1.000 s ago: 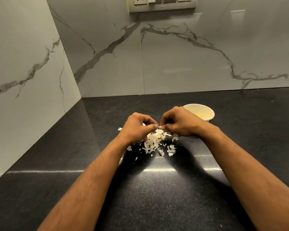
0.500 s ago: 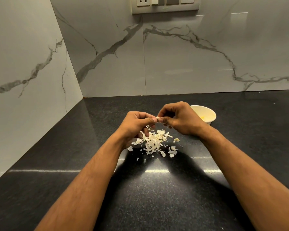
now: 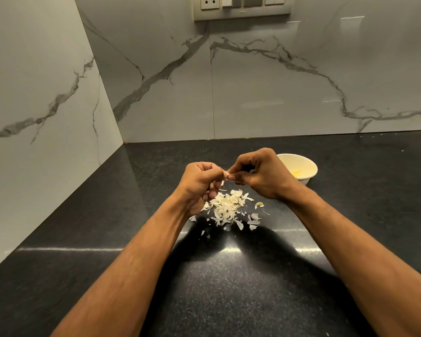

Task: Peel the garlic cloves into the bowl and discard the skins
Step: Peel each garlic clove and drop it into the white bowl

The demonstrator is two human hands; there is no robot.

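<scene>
Your biggest risk here is losing the garlic clove [image 3: 227, 176]: it is pinched between the fingertips of both hands and almost wholly hidden by them, so if you tear the skin with a sharp tug it could pop out and land in the heap of peeled skins [image 3: 226, 207] straight below your hands, where a pale clove would be hard to pick out among pale flakes. A second risk, in my judgement, is a flake clinging to a fingertip and riding along into the white bowl [image 3: 301, 164], which sits just behind your right hand [image 3: 263, 176] and partly hidden by it; something yellowish lies inside, but I cannot tell whether it is peeled cloves. The scraps near your right wrist have already scattered outward over the black countertop [image 3: 229, 276], so a brush of either forearm would spread them further and make discarding slower. As for pose, both your arms reach forward and converge, hands raised a little above the heap. Your left hand [image 3: 202, 183] is curled with its back toward you, thumb and forefinger closed on the clove's near end. Your right hand arches over from the other side, fingers bent down and nipping the clove or its skin; which one I cannot tell.
</scene>
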